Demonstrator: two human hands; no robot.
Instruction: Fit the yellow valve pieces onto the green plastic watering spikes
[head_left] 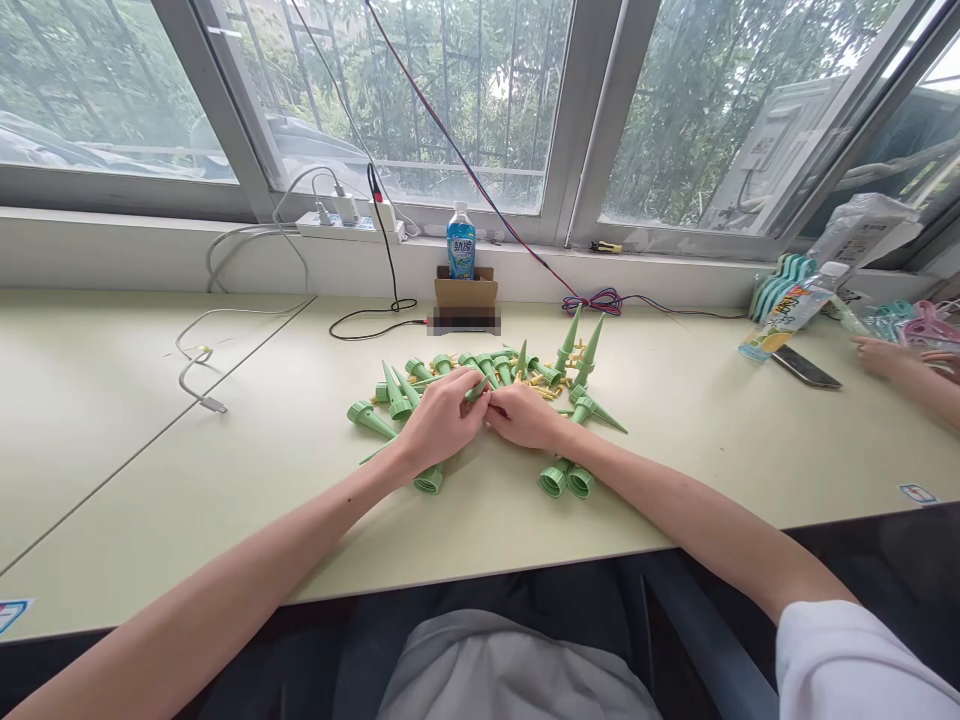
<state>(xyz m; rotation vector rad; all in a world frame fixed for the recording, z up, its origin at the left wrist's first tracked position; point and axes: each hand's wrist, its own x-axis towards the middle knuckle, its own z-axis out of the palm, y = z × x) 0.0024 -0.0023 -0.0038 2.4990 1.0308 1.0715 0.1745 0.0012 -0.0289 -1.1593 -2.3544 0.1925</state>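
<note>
My left hand [444,418] is closed around a green plastic watering spike [477,389], whose pointed end shows above the fingers. Against it, my right hand [527,416] is pinched, its fingertips meeting those of the left; whatever lies between them is hidden. Around both hands spread several more green spikes with threaded caps, such as a lying spike [369,417] on the left and an upright spike [590,352] on the right. Small yellow plastic pieces [546,390] are scattered among them, behind my right hand. Two threaded caps [553,482] face me below my right wrist.
A small cardboard box [466,297] and a blue bottle [461,245] stand at the back. Cables [390,307] trail from a power strip [341,226]. Rightward are a drink bottle [791,312], a phone [806,367], hangers [780,285] and another person's hand [892,358].
</note>
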